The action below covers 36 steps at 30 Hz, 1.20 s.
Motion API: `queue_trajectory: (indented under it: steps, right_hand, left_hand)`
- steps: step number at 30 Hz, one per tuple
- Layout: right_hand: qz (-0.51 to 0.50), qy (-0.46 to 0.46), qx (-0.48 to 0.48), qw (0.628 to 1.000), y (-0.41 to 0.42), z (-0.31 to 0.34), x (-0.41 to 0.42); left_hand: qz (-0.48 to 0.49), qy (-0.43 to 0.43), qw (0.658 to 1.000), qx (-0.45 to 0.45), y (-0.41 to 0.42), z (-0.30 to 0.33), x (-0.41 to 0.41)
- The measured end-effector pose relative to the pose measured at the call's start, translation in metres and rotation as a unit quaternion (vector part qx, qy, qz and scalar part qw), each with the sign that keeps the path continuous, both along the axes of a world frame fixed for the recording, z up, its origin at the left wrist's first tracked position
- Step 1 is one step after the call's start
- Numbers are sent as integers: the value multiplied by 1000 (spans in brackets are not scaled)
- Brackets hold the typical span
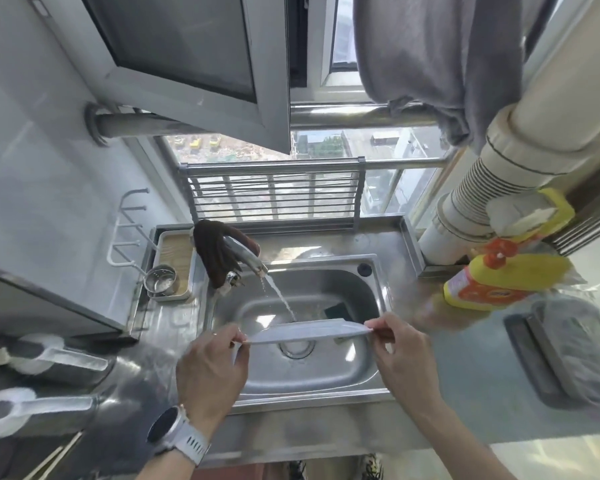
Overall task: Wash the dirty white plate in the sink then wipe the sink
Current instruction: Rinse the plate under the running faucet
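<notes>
Plate (309, 330) gripped by both hands; bottle (492, 285) label unreadable.

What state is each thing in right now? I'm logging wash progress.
faucet: running, water hitting the plate
white plate: held over the sink, seen nearly edge-on
left hand: gripping plate's left rim
right hand: pinching plate's right rim
window: swung open

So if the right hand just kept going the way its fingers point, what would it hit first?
The white plate it already pinches at the rim. The right hand points leftward across the sink; beyond the plate probably comes the left hand, though depth is unclear.
</notes>
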State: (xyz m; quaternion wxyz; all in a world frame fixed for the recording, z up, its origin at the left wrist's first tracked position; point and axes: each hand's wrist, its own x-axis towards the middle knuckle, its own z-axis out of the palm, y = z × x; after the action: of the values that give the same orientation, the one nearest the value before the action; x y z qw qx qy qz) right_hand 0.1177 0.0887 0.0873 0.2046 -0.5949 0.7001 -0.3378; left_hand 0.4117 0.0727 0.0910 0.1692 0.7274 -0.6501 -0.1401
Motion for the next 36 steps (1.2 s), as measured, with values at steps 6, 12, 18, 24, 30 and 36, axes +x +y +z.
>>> queue_trajectory:
  steps: [6, 12, 18, 24, 30, 36]
  right_hand:
    - [9, 44, 98, 994, -3, -50, 2]
    - [-6, 21, 74, 997, 5, -43, -4]
    - [-93, -75, 87, 989, 6, -54, -29]
    - [-220, -189, 86, 953, 16, -35, -120]
    - [-305, -135, 162, 929, 34, -41, -227]
    - [-312, -107, 260, 907, 53, -83, -280]
  left_hand:
    - [-48, -53, 995, 76, -3, -40, -10]
    - [-45, -44, 997, 41, -9, -44, -7]
    - [-56, 16, 997, 47, -27, -53, -42]
    - [-100, 145, 979, 103, -69, -32, -159]
    - [-86, 197, 939, 267, -56, -71, -278]
    - [-50, 167, 925, 337, -17, -115, -330]
